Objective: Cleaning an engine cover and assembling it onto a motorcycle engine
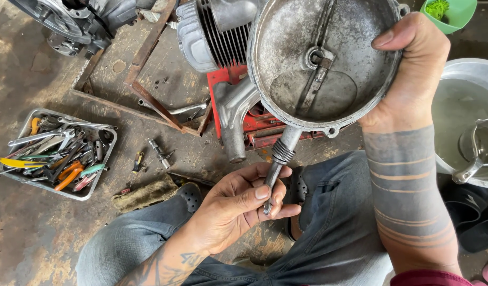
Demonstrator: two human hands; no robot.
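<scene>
My right hand (411, 69) grips the right rim of a round, dull metal engine cover (297, 90), held up with its hollow inner side facing me. A small lever sits at its centre, and a tube with a ribbed rubber boot and a thin cable end (278, 164) hangs from its lower edge. My left hand (238, 204) pinches that cable end between thumb and fingers, just above my knees in blue jeans.
An engine with cooling fins (212, 37) sits on a red stand (238, 106) behind the cover. A metal tray of tools (58, 153) lies at left, loose bolts and a rag nearby. A large basin of water with a ladle (466, 132) stands at right.
</scene>
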